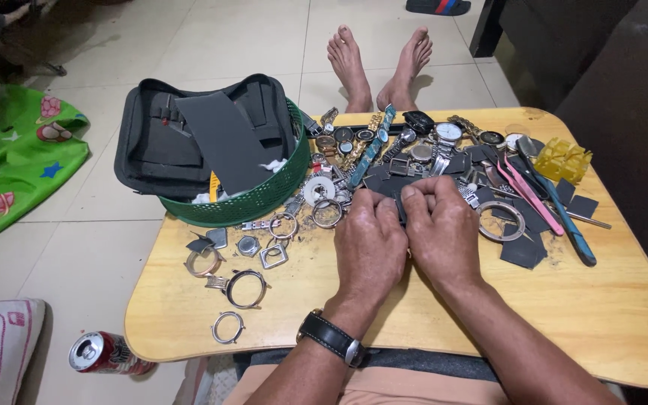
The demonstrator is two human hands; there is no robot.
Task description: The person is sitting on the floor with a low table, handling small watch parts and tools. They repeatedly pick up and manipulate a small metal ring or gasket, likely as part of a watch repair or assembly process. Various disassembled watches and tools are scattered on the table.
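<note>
**Working a small dark part at a table of watch pieces**

Pressing together at the middle of the low wooden table (pixel 414 315), the person's two hands meet over a small dark piece (pixel 403 212). The left hand (pixel 369 244) is curled into a loose fist, thumb and fingers closed on the near edge of that piece; a black-strapped wristwatch (pixel 331 337) sits on its wrist. The right hand (pixel 444 232) is curled the same way, touching the left, its fingertips pinched on the same piece from the other side. Most of the piece is hidden by the knuckles, so what it is cannot be told.

Just beyond the hands lies a heap of watches (pixel 406 139) and loose straps. To the left sit metal watch cases and rings (pixel 245 289), scattered apart. A green plastic basket (pixel 256 202) stands at the table's far-left corner, holding a black pouch (pixel 189 135). Right of the hands lie pink tweezers (pixel 530 195), a blue-handled tool (pixel 568 225), a large metal ring (pixel 500 220) and a yellow plastic holder (pixel 562 159). A drink can (pixel 103 352) lies on the tiled floor, and the person's bare feet (pixel 380 67) show past the table.
</note>
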